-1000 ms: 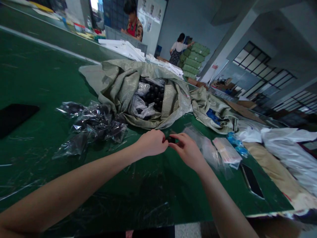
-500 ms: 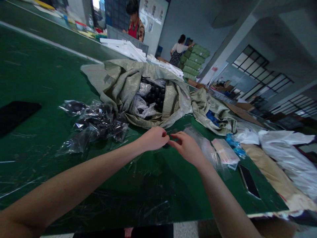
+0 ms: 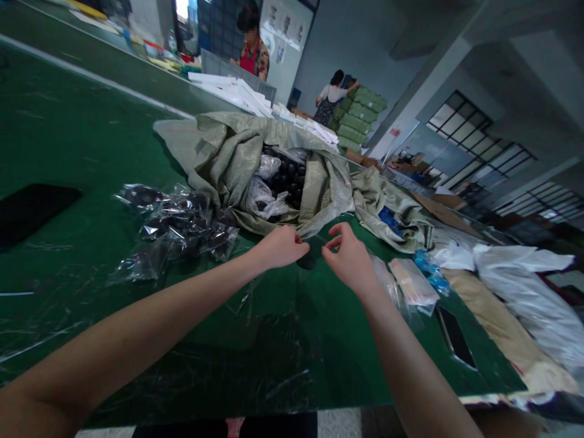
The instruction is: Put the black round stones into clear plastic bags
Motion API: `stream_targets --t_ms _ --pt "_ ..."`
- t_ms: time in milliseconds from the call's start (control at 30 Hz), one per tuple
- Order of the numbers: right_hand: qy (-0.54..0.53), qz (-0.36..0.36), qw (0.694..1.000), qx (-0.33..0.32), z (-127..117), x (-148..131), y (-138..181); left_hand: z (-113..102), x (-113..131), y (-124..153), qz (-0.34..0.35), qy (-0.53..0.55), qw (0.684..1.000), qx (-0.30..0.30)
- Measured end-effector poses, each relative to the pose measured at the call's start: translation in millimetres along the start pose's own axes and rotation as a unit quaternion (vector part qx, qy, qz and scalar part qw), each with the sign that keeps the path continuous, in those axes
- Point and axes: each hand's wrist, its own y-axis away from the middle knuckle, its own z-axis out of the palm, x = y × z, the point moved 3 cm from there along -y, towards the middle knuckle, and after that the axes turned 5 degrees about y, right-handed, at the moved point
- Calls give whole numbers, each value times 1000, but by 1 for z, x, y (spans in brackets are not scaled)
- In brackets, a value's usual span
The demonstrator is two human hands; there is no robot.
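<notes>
My left hand is closed in a pinch on a small clear plastic bag with a dark round piece in it, just in front of the big woven sack. The bag's film is thin and hard to make out. To its right, my right hand has its fingers curled in toward the thumb; whatever is between the fingertips is too small to see. Inside the open woven sack lie many shiny black round pieces and crumpled clear plastic. Left of my hands is a pile of clear bags with black pieces.
Right of my hands lie a stack of clear bags, a blue plastic bundle and a phone. A second sack holds blue items. A dark flat object is at far left. Two people are in the background.
My hands have moved apart: the right hand has shifted right and up, away from the left. The dark round piece now shows more plainly beside the left hand.
</notes>
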Motion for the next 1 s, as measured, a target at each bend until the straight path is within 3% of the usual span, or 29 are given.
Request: stream_targets --t_ms 200,433,567,667,767,1000 --pt "-45 10 999 -28 1 -2 -17 -2 -1 0 7 -11 999 31" --pt "-120 50 991 -37 10 10 -21 -15 3 2 15 -32 993 113" --pt "-155 54 986 -38 19 6 -18 -13 6 2 34 -62 995 76" --pt "-161 42 986 -24 19 0 -21 -14 4 1 34 -53 994 89" --pt "-152 49 986 -53 19 -3 -28 -13 2 0 31 -48 994 93" --pt "-121 33 991 -52 24 -6 -39 -6 -5 -4 10 -51 997 58"
